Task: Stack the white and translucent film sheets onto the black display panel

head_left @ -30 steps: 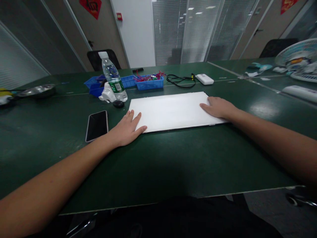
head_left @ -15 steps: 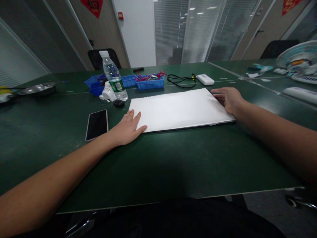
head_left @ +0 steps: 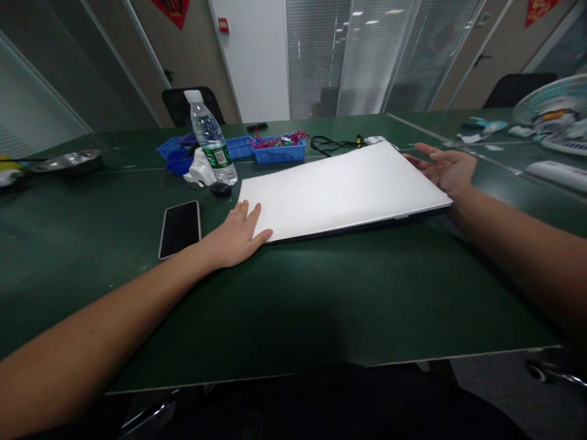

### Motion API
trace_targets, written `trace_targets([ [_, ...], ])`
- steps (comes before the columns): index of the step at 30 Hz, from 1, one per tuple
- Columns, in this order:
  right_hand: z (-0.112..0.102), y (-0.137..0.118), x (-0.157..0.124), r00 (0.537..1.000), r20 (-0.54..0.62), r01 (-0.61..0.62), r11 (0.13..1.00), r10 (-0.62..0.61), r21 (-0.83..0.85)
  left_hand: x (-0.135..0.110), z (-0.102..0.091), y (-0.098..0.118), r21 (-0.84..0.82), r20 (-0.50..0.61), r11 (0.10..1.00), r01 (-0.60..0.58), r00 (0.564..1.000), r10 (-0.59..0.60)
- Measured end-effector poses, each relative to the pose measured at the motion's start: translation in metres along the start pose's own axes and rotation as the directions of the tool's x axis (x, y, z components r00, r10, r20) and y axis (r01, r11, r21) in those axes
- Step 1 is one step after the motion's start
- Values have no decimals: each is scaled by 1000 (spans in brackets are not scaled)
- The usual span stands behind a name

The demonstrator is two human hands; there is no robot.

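Note:
A wide, flat white-topped pad with a dark underside lies in front of me, tilted with its right side raised off the table. My left hand rests flat on its near left corner, fingers spread. At the raised right edge is my right hand, palm turned up and thumb sticking out. Some of its fingers are hidden behind or below the edge and bear the pad up. Beside my left forearm lies a phone, screen dark.
Behind the pad stand a water bottle, a black mouse, a white object and blue bins, one with red wires. A black cable lies farther back. A fan is at far right, a metal pan at left.
The right side of the pad has risen from the table. My right hand has moved up and right with it, turning its palm upward. My left hand stays in place.

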State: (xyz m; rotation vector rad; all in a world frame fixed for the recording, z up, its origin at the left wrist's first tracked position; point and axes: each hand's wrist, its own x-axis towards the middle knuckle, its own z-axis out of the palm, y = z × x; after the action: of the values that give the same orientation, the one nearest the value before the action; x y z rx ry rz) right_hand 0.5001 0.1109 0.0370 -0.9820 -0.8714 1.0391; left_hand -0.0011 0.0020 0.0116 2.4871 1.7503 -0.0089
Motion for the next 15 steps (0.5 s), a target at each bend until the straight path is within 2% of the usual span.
trace_targets([
  [5,1,3,-2,998,-51,-25,999,24,-21,0,1,-2,-15,7,1000,-11,1000,11],
  [9,1,9,-2,986,-132,-123,979,102,-161,0,2,-3,0,-16,1000,-19,1000,19],
  [15,4,15,7,961,-245,-211,913,129,-348,0,2,-3,25,-23,1000,-4,1000,4],
])
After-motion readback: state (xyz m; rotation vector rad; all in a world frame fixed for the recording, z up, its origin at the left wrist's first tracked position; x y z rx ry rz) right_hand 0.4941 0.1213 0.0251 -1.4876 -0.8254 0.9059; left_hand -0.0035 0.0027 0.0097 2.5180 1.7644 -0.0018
